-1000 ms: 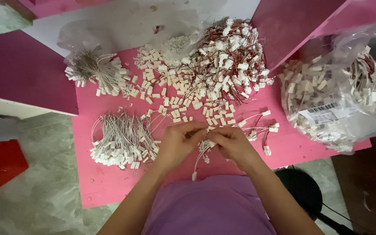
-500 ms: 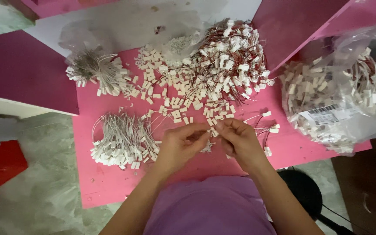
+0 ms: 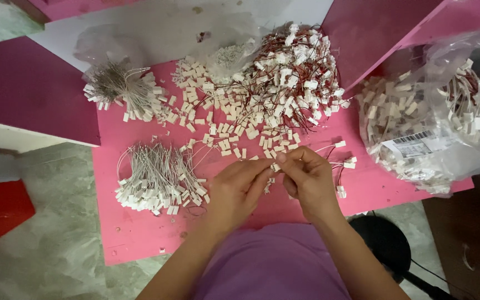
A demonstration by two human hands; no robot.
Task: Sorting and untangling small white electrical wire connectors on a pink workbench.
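Fingers of both my hands meet over the pink tabletop (image 3: 140,244), pinched narrow around one small white connector (image 3: 275,166). My left hand (image 3: 239,188) comes in from the left with thumb and forefinger closed on the piece; my right hand (image 3: 308,178) closes on it from the other side, knuckles up. The connector sits right between the two sets of fingertips, just above my lap, touching both. Neither hand is nearer than the other. I cannot tell which way its long axis runs, because my fingertips cover most of it, and I cannot see whether a wire runs out of it under my palms.

Just beyond my hands lies a scatter of loose white housings (image 3: 218,119), and behind that a heap of red-wired connectors (image 3: 295,72). To my left rests a bundle of white leads (image 3: 156,180), with a second, greyer bundle (image 3: 120,89) farther back. A few wired pieces (image 3: 343,164) lie just beside my right hand. At the right, a clear plastic bag (image 3: 429,111) of more parts is cut off by the frame edge.
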